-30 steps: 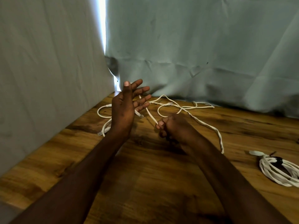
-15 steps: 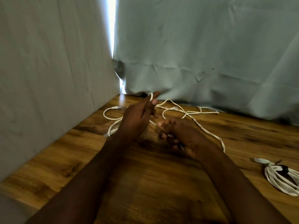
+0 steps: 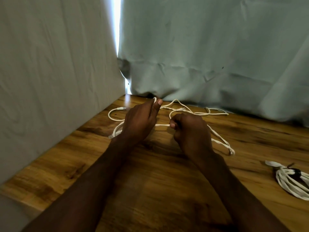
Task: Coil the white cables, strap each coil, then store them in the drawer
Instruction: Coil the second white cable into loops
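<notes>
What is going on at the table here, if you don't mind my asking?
A person is coiling a loose white cable on the wooden table. The left hand pinches a loop of it near the curtain, while the right hand has a closed grip on a strand stretched between the two hands. Most of the cable lies sprawled on the table behind them. At the right edge lies a finished cable coil, bound with a dark strap. No drawer is in view.
</notes>
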`<state>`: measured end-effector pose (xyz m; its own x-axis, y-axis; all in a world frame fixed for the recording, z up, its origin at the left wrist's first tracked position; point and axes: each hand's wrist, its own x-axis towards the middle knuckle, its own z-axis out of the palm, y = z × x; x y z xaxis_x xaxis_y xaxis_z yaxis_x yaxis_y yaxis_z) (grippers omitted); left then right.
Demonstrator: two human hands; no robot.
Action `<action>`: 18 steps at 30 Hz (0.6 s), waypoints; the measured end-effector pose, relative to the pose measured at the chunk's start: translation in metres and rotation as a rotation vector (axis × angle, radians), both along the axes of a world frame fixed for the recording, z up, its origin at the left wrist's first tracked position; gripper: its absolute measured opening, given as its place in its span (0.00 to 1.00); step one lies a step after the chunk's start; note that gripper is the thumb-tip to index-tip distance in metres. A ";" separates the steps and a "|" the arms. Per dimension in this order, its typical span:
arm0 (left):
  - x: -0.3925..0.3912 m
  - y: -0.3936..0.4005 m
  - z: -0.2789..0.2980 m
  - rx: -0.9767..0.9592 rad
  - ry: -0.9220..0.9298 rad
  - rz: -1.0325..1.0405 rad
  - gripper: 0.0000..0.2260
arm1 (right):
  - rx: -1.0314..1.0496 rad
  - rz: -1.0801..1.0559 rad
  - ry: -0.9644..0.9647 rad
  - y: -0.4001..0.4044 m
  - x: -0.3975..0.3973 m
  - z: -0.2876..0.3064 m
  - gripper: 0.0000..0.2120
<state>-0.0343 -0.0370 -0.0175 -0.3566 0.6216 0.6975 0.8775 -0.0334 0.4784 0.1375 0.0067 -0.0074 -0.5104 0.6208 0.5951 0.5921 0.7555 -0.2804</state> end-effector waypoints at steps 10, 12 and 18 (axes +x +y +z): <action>0.013 -0.003 0.005 0.009 -0.492 -0.462 0.24 | -1.579 0.595 0.253 -0.005 0.011 0.022 0.10; 0.015 -0.006 0.008 -0.012 -0.597 -0.547 0.26 | -1.754 0.750 0.348 -0.004 0.011 0.020 0.11; 0.015 -0.007 0.014 -0.200 -0.755 -0.640 0.28 | -1.649 0.725 0.483 0.002 0.014 0.025 0.10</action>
<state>-0.0190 -0.0440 -0.0040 -0.2207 0.9314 0.2893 0.1881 -0.2504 0.9497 0.1511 0.0083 0.0178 -0.8973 0.4157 -0.1486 -0.0239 -0.3820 -0.9239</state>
